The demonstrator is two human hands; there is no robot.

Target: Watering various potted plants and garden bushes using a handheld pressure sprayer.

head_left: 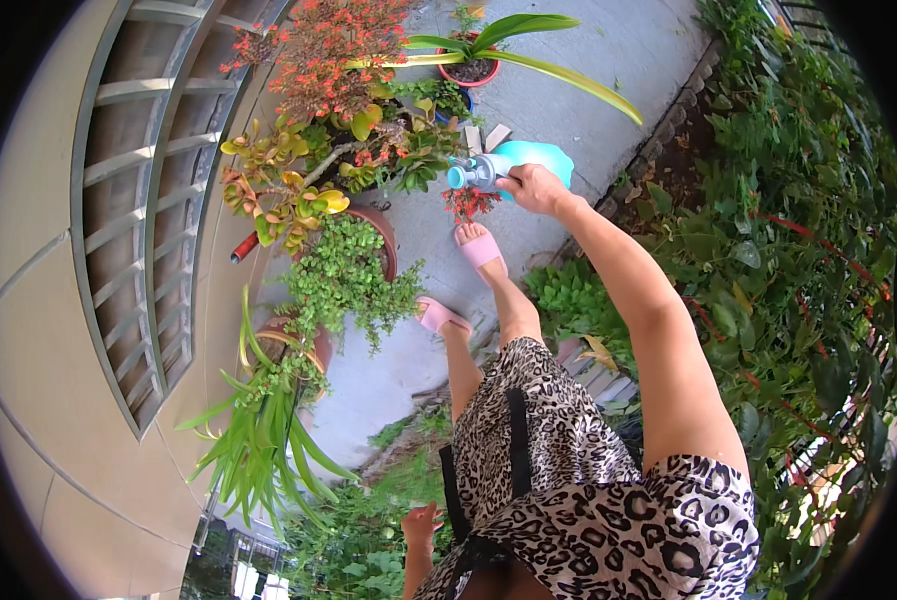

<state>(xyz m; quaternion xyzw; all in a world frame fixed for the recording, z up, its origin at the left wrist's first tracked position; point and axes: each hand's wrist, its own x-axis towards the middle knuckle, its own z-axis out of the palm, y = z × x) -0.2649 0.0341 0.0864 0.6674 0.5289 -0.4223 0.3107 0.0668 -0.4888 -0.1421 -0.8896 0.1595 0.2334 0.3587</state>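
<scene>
My right hand [534,189] grips the handle of a turquoise and grey plastic spray bottle [546,157], with its nozzle turned towards the potted plants on the left. Just below the nozzle shows a cluster of red flowers [469,204]. A succulent with yellow-green leaves [291,195] and tall red blossoms [336,56] stands to the left of the bottle. Low beside my body hangs my left hand [423,523], with its fingers partly curled; nothing shows in it.
A terracotta pot [377,232] with trailing greenery and a long-leaved potted plant [268,435] line the barred window wall [35,315]. Behind the bottle is a strap-leaved plant in a red pot [472,71]. Dense climbing foliage [786,300] fills the right side.
</scene>
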